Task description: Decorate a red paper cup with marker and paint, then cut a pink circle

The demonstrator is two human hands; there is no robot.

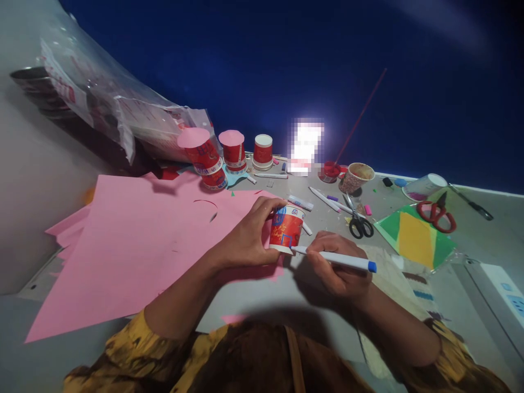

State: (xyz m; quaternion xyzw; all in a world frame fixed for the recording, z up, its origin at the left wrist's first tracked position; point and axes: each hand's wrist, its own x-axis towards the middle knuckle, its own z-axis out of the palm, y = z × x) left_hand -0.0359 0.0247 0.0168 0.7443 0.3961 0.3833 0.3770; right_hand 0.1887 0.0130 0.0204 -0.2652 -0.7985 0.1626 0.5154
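My left hand (249, 234) grips a red paper cup (282, 228) from its left side, thumb below and fingers above. Blue marks and a small blue square outline show on the cup's red side, beside yellow print. In my right hand (338, 267) is a white marker (347, 261) with a blue end, held nearly level. The marker's tip touches or almost touches the cup near the blue square. Large pink paper sheets (123, 245) lie under and left of my left hand.
Behind stand stacked red cups with a pink disc (202, 158), another pink-topped cup (233, 152) and a white-rimmed cup (262, 153). Loose markers (323, 199), black scissors (361, 226), red scissors (437, 215) and green and yellow sheets (415, 237) lie rightward. A power strip (501, 289) sits far right.
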